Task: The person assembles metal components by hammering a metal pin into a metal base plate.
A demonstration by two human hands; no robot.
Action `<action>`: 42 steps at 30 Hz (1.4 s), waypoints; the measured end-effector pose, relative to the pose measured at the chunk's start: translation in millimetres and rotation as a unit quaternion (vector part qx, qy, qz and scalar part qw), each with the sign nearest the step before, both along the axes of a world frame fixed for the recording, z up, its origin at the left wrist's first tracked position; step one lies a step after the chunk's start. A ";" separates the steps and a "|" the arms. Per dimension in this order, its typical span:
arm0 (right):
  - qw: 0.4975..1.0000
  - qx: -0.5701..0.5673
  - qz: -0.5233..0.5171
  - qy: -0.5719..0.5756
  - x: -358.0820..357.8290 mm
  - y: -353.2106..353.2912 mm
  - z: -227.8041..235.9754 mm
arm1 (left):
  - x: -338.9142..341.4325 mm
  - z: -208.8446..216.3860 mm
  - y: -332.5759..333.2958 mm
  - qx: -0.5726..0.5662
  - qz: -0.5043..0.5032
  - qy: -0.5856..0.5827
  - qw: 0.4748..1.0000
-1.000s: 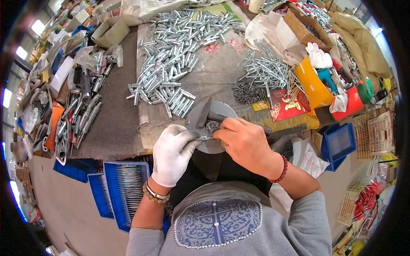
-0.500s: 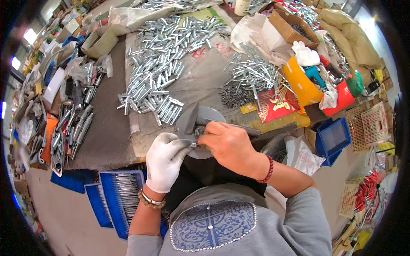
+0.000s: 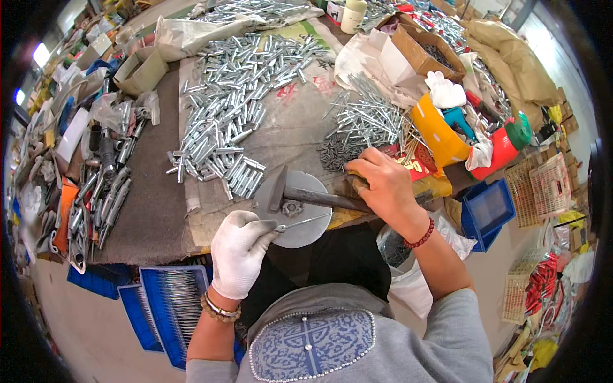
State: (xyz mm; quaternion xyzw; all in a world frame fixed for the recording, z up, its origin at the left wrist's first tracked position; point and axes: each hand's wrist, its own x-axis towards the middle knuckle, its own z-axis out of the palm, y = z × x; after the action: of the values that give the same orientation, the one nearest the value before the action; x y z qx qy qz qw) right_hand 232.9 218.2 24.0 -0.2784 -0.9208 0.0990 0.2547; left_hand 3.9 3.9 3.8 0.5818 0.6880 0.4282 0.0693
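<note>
My gloved left hand pinches the end of a thin metal rod, whose shaft points right over a round grey plate at the table's front edge. Across that plate lies a hammer, its head at the left and its handle running right. A small round metal piece sits beside the hammer head. My bare right hand reaches over the far end of the handle. Its fingers are bent and apart at the near edge of a heap of small dark pins; the fingertips are partly hidden.
A big spread of shiny metal tubes covers the table's left middle. Thin rods are heaped behind the dark pins. A yellow container and a red bottle stand right. Blue trays of rods are below the table at left.
My right hand has left the piece in my left hand and moved right to the dark pins, uncovering the hammer and the rod. The left hand has shifted slightly left and down.
</note>
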 end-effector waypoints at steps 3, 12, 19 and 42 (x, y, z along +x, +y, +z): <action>0.999 0.031 0.021 -0.024 -2.8 6.8 0.8 | -0.2 1.2 0.6 0.007 -0.005 0.015 1.000; 0.993 0.060 0.078 -0.071 -9.0 17.5 -2.0 | -1.5 0.9 -0.3 0.007 -0.005 0.021 1.000; 0.993 0.026 0.068 -0.094 -8.6 18.7 7.6 | -3.6 -3.6 0.1 0.026 -0.014 0.024 0.999; 0.920 -0.311 0.169 0.170 -55.7 -78.6 -12.6 | -2.0 -6.3 -0.1 0.028 0.002 0.039 0.999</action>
State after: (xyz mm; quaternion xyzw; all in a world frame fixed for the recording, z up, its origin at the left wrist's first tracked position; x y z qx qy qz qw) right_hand 177.2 139.5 11.5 -0.1631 -0.8196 0.4680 0.2873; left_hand 1.9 3.8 -2.5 0.5983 0.6792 0.4244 0.0259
